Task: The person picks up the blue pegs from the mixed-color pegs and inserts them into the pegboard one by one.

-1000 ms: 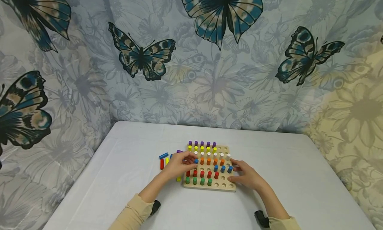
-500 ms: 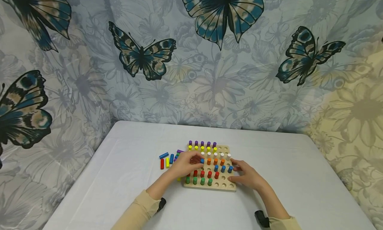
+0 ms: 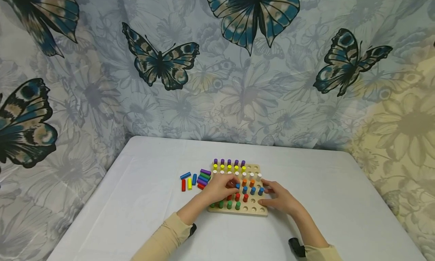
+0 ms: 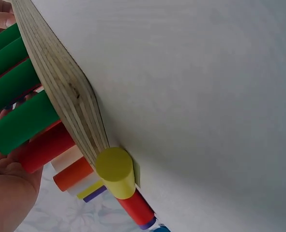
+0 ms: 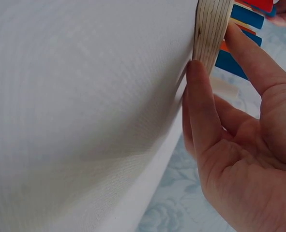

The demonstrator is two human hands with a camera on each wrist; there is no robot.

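Observation:
A wooden pegboard [image 3: 249, 212] lies on the table with rows of coloured pegs standing in its holes. My left hand [image 3: 217, 187] reaches over it from the left and pinches a blue peg [image 3: 237, 186] at the row that has several blue pegs. Whether this peg is seated in a hole cannot be seen. The hand hides part of the orange, blue and red rows. At the board's right edge, my right hand [image 3: 280, 198] holds the board between thumb and fingers. In the left wrist view, green pegs [image 4: 24, 121] stick out from the board, partly in front of the left hand.
Loose pegs lie left of the board, among them a red peg [image 3: 183, 185], a yellow peg [image 3: 189, 184] and a purple peg [image 3: 205, 171]. In the left wrist view a yellow peg [image 4: 116, 169] is close against the board's side. White cloth [image 3: 163, 151] covers the table.
My left hand has moved to the right across the board with the blue peg, towards the other blue pegs, uncovering loose pegs at the left. The right hand has stayed at the board's edge.

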